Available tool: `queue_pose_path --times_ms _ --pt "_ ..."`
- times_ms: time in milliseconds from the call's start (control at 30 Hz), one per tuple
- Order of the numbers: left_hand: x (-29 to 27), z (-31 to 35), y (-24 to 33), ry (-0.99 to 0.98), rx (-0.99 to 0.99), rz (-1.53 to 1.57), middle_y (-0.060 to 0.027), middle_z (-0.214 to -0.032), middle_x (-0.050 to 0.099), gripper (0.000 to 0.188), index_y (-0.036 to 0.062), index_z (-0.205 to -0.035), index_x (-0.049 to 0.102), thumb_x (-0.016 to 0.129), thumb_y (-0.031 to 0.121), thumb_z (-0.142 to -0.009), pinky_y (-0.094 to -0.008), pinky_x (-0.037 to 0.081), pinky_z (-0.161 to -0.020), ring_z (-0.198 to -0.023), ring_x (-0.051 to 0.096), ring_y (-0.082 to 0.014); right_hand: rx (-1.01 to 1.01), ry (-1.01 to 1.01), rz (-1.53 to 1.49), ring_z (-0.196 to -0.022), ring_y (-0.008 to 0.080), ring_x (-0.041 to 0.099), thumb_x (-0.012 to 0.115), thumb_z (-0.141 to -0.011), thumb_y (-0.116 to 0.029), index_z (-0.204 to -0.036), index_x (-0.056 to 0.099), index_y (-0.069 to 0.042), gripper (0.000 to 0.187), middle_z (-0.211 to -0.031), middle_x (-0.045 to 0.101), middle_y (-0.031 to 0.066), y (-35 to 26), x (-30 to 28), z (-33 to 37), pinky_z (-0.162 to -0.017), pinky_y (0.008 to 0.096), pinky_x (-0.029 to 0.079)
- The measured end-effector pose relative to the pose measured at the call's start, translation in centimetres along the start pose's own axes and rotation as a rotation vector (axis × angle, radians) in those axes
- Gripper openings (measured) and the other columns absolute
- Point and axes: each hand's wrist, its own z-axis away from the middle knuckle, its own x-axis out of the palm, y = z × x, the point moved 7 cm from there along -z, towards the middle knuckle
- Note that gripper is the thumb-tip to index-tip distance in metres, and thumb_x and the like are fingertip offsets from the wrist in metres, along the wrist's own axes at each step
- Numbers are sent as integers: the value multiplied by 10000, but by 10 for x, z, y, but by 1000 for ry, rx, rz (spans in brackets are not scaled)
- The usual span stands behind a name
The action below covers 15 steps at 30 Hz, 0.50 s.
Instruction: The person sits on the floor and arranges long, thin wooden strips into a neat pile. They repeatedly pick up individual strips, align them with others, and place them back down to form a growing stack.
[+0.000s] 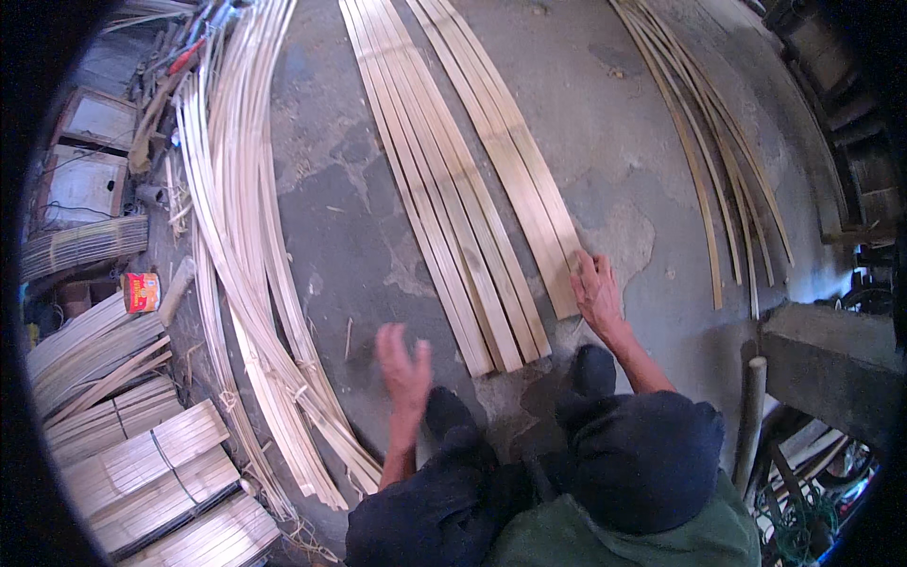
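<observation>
Two groups of long, flat bamboo slats lie side by side on the floor, running away from me. The wider left group [453, 208] has narrow gaps between some slats, and its near ends are close to my feet. To its right is a narrower group [524, 165]. My right hand [597, 295] is at that group's right edge near the near end, fingers apart and slightly bent against the outer slat. Left of the wider group, my left hand [403, 370] hovers over the floor, slightly blurred, with fingers spread and nothing in them.
A large heap of thin pale strips [246, 217] lies on the left, with tied slat bundles [156, 472] and a red tin [142, 293] beyond it. Several loose strips [713, 142] lie at right. A concrete block [831, 354] and upright pole [753, 411] stand at lower right.
</observation>
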Motion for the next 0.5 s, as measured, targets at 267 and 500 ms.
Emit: queue_pose_path --times_ms 267,500 --pt "88 -11 91 -296 337 -8 -244 -1464 335 619 0 -1381 415 652 235 -861 -479 294 -1123 -1342 347 -433 113 78 -167 -915 341 591 642 -867 -142 -1287 507 5 464 -982 613 204 20 1 -9 -818 416 478" --pt "89 -12 87 -225 277 121 -260 -1399 384 540 -14 -1330 458 636 218 -876 -472 340 -1091 -1291 402 -431 233 -89 -384 -727 212 605 564 -891 -145 -1053 636 25 245 -805 647 135 50 5 -14 -689 354 487"
